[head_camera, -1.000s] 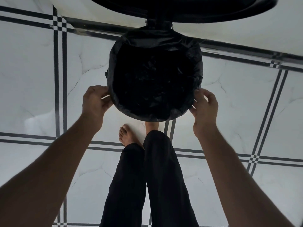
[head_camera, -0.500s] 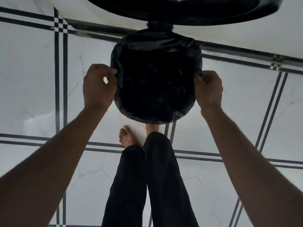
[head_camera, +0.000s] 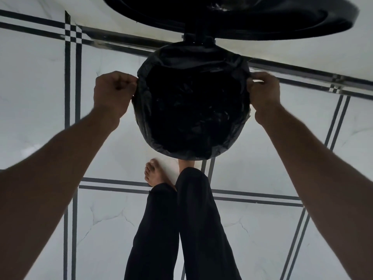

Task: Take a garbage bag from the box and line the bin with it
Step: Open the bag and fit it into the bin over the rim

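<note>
Since half a second ago, little changed: left hand and right hand still at opposite sides of the bin, fingers curled, pinching the garbage bag folded over the rim. Bag interior too dark to read. Lid cut off at top. Right foot hidden beneath bin.

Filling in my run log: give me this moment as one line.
stage: lining | black plastic garbage bag over round bin rim | left hand: grip on bag edge | right hand: grip on bag edge
</note>
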`<state>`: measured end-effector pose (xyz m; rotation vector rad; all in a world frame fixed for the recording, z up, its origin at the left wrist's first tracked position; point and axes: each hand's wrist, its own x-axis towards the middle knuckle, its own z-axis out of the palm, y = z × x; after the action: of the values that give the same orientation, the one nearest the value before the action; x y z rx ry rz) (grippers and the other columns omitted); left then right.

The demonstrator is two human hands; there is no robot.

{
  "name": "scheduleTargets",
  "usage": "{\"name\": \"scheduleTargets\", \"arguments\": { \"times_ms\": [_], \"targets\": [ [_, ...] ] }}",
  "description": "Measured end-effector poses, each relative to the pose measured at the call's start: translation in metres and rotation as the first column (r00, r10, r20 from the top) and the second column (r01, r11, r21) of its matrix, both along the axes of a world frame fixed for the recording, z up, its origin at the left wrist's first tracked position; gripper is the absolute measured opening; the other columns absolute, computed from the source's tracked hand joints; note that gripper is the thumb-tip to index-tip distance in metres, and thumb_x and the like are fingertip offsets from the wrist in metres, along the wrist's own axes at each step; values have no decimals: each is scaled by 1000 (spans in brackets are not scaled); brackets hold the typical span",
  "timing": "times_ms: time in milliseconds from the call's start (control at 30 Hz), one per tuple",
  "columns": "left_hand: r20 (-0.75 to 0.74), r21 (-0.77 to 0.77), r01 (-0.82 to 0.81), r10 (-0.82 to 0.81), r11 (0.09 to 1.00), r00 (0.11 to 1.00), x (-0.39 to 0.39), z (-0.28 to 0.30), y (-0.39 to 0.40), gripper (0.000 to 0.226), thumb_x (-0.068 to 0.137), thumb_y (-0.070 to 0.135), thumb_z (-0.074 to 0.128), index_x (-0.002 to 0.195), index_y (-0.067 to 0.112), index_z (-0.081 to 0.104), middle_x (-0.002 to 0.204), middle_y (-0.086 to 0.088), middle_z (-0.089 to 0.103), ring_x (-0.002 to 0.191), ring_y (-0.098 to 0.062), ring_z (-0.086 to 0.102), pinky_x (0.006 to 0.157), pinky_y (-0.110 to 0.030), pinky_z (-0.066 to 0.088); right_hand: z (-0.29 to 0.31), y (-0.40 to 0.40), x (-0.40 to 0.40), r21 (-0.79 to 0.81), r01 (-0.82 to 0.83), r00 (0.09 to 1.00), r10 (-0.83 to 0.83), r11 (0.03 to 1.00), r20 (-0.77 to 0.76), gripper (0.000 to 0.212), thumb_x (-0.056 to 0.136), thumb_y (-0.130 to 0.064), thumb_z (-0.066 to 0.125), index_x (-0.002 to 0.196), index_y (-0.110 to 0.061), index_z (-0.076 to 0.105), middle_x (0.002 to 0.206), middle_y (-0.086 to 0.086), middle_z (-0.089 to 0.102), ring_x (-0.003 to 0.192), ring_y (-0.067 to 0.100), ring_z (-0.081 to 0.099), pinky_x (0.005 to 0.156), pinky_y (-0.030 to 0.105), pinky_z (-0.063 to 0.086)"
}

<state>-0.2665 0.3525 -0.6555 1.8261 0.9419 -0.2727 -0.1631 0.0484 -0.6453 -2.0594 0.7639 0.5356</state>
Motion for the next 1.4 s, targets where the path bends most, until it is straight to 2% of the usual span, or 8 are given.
{"name": "scheduleTargets", "arguments": {
  "times_ms": [200, 367, 600, 800, 933, 1100, 1200, 1400],
  "targets": [
    [-26, -83, -55, 53, 995, 998, 12, -7, -4, 28, 87, 0, 63, 83, 27, 63, 73, 5, 66, 53, -2, 57, 58, -20, 50, 6, 13, 18, 54, -55, 998, 55, 997, 13, 45, 70, 8, 31, 68, -24, 62, 77, -2, 62, 66, 11, 55, 58, 22, 46],
    [-29, -177, -90, 87, 980, 996, 30, 1, -6, 33, 83, -8, 49, 74, 21, 65, 77, 0, 68, 65, -13, 61, 62, -26, 52, 7, 36, 27, 113, -144, 987, 134, 983, 93, 16, 81, -10, 57, 83, -25, 64, 81, -7, 65, 73, 8, 59, 68, 24, 51],
    [62, -159, 77, -68, 984, 996, 67, -3, -14, 27, 75, 48, 68, 87, 23, 64, 81, -3, 57, 74, -13, 52, 70, -29, 43, 4, 51, 37, 25, -354, 930, 349, 935, 113, 35, 92, -25, 62, 107, 7, 67, 107, 31, 67, 74, 12, 48, 57, 22, 35],
    [63, 40, 233, -235, 972, 970, 83, -16, -30, 17, 92, 36, 61, 97, 27, 74, 82, 14, 66, 80, 2, 62, 73, -16, 46, -7, 55, 43, 25, -419, 901, 412, 908, 140, 16, 96, -19, 59, 99, -17, 75, 66, -12, 58, 48, -12, 47, 51, 7, 37],
    [14, 105, 139, -142, 985, 990, 126, -16, -26, 33, 93, 36, 56, 64, 19, 55, 65, 7, 55, 63, -3, 53, 63, -19, 41, -13, 54, 43, 12, -411, 903, 405, 912, 147, 17, 95, -20, 59, 100, -22, 74, 62, -17, 56, 47, -12, 46, 53, 10, 38],
    [-375, 163, 86, -19, 983, 927, -44, -207, -70, 99, 75, 82, -9, 123, 15, 47, 140, -13, 53, 118, -34, 51, 105, -45, 42, -12, 55, 47, 64, -394, 915, 384, 917, 126, 14, 97, -13, 55, 106, -20, 62, 70, -11, 56, 47, -6, 45, 45, 9, 37],
    [-600, 319, 345, -94, 883, 795, -218, -280, -120, 38, 102, 24, 33, 133, 20, 11, 152, -18, 35, 139, -37, 35, 111, -47, 28, -12, 53, 52, 59, -451, 891, 445, 891, 89, 17, 96, -12, 54, 100, -23, 66, 72, -11, 58, 60, 0, 50, 53, 9, 42],
    [-596, 442, 260, 64, 858, 801, -214, -282, -101, 47, 97, 5, 40, 129, 18, 8, 151, -22, 34, 136, -40, 36, 110, -50, 29, -16, 54, 54, 21, -474, 878, 471, 880, 85, 23, 97, -17, 54, 110, -18, 72, 78, -9, 61, 66, -1, 52, 55, 3, 40]
  ]
}}
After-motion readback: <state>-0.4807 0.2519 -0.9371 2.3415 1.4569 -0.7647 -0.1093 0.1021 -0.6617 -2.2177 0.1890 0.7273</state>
